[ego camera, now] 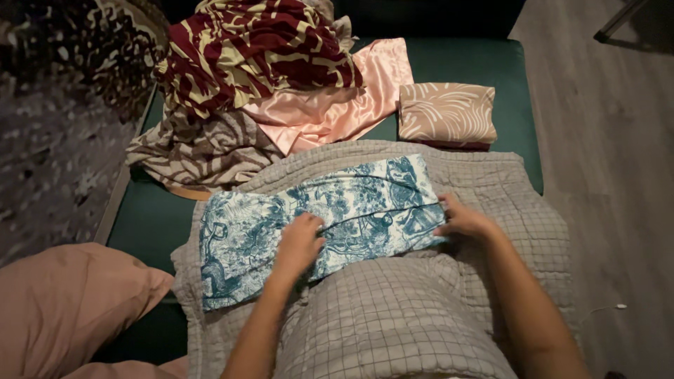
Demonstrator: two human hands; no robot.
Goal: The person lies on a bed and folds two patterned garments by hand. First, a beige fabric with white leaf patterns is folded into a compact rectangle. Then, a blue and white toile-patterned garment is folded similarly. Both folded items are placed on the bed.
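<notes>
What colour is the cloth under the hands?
The cloth is white with a blue-green leafy print, seen in the head view.

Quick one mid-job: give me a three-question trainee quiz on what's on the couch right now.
1. True or false: both hands rest on the blue-and-white printed cloth.
2. Which piece lies neatly folded at the upper right? A) beige leaf-print cloth B) pink satin cloth C) maroon-and-cream cloth
3. Fill in: the printed cloth is spread over a grey ____ blanket.

Key
1. True: left hand mid-cloth, right hand at its right edge.
2. A, beige leaf-print cloth.
3. Checked; grey checked blanket.
</notes>
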